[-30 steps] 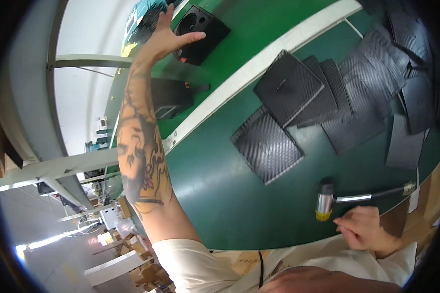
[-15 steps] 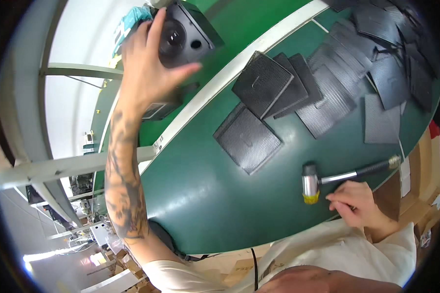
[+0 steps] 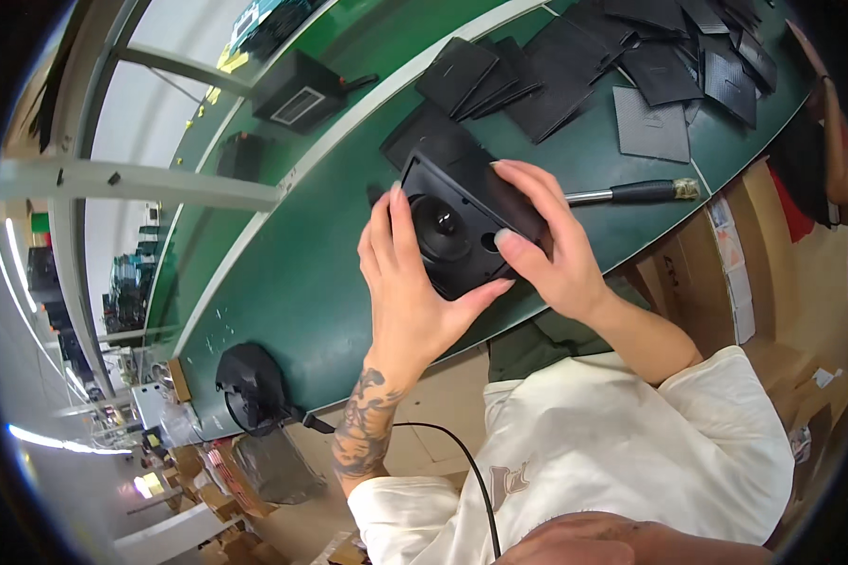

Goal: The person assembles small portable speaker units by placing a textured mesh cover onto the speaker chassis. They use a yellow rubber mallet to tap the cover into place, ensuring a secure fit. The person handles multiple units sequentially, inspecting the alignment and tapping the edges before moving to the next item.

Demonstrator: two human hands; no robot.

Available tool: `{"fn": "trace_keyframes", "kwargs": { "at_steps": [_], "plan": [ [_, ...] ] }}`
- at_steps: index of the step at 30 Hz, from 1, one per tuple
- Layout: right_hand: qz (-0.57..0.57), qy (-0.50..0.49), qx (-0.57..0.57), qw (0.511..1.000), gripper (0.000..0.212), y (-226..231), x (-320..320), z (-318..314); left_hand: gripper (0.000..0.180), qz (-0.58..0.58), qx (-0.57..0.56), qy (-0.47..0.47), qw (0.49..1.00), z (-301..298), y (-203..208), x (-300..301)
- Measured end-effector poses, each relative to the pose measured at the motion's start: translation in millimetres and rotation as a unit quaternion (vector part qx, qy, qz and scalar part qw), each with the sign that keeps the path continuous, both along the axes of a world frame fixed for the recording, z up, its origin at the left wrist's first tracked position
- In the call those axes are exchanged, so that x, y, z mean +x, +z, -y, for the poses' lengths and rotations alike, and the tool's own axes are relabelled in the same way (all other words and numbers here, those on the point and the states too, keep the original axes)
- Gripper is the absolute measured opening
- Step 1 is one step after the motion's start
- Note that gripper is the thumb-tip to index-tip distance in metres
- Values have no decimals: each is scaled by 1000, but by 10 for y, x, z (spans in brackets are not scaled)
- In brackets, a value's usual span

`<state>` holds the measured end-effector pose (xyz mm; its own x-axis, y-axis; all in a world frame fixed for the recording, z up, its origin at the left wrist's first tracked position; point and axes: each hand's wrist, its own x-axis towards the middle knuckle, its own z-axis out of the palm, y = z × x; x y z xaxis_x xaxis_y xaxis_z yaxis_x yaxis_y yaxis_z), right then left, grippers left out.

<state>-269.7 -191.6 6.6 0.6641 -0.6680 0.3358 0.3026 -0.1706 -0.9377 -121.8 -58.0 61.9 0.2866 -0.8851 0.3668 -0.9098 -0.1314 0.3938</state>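
A black speaker box (image 3: 476, 179) is held over the green table, its round cone facing up and toward me. My left hand (image 3: 410, 282) is closed on its left side and near edge, with the thumb along the lower edge. On the right end, my right hand (image 3: 561, 250) grips it, thumb beside the small round hole and fingers on the side wall. A mallet (image 3: 645, 191) lies beyond my right hand; its dark handle shows, while its head is hidden. Black mesh speaker grilles (image 3: 457, 73) lie beyond the box, the nearest partly covered by it.
Many more grilles (image 3: 664, 71) are heaped at the far right of the table (image 3: 320, 282). Past a pale rail, other speaker boxes (image 3: 297, 91) stand on a green surface. A black bag-like item (image 3: 250, 381) sits at the table's left end. Cardboard boxes (image 3: 678, 268) stand at right.
My left hand has brought the speaker box from beyond the rail to over the table. My right hand has moved from beside the mallet onto the box. The view has shifted.
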Motion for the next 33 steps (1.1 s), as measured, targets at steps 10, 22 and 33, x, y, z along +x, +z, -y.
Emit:
{"fn": "trace_keyframes", "kwargs": {
  "at_steps": [10, 22, 33],
  "plan": [
    [-192, 312, 72, 928, 44, 175, 639, 392, 70, -477, -225, -8, 850, -388, -660, 607],
    [-275, 72, -350, 893, 44, 102, 874, 803, 29, -529, -167, 71, 829, -406, -849, 724],
    [-319, -6, -580, 749, 68, -271, 1331, 753, 36, -485, -181, 98, 850, -417, -899, 899]
  ]
}}
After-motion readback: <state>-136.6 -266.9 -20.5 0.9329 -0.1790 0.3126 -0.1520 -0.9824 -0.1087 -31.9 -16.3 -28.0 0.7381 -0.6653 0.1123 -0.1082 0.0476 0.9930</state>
